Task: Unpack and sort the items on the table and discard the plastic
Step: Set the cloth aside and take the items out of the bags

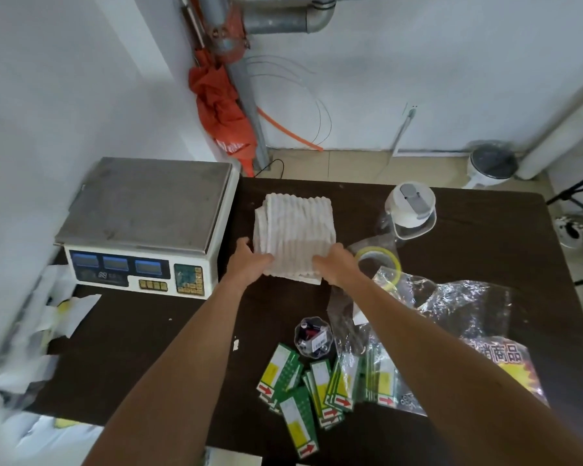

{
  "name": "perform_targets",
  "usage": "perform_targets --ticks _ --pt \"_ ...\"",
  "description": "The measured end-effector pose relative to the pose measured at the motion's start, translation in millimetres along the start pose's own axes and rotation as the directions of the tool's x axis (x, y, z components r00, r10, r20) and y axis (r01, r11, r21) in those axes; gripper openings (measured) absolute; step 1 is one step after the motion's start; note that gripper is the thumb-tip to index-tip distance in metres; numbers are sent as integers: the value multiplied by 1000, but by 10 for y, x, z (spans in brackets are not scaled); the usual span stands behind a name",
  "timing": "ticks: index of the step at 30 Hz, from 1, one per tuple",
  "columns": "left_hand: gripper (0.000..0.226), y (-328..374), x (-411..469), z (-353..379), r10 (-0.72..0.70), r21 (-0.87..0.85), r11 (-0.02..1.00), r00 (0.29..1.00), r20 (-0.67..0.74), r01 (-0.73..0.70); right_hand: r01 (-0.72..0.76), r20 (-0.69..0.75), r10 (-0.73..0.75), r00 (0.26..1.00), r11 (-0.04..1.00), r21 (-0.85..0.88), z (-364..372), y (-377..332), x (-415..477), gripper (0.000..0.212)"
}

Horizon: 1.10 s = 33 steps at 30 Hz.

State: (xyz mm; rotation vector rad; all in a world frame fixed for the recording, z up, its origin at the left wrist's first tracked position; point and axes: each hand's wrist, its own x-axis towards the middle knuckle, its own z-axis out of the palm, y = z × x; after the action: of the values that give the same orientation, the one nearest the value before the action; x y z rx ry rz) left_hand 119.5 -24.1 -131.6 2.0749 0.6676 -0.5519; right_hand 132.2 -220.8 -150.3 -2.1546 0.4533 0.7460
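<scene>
A folded stack of ribbed white towels [297, 230] lies on the dark table [478, 250], right of the scale. My left hand [249, 262] grips the stack's near left corner. My right hand [337, 265] grips its near right edge. Crumpled clear plastic bags [458, 297] lie at the right. Several green and yellow cards [303, 388] are scattered at the front, some inside a clear bag [381, 375]. A small clear cup of pens [312, 336] stands behind the cards.
A white electronic scale [142, 223] fills the left rear of the table. A tape roll [377, 260] and a white lidded jug [411, 210] sit right of the towels. White papers [48, 324] hang off the left edge. A small bin [490, 166] is on the floor.
</scene>
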Motion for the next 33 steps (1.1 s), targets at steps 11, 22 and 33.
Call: perform_targets --ticks 11,22,33 --pt "52 -147 -21 -244 -81 -111 990 993 84 90 28 -55 -15 998 971 236 119 -73 -114 33" --pt "55 -131 -425 -571 102 -236 968 994 45 -88 42 -57 -16 998 873 486 255 -326 -560 30" --pt "56 -883 -848 -1661 81 -303 943 977 -197 -140 182 47 -212 976 917 354 1161 -1061 -1136 30"
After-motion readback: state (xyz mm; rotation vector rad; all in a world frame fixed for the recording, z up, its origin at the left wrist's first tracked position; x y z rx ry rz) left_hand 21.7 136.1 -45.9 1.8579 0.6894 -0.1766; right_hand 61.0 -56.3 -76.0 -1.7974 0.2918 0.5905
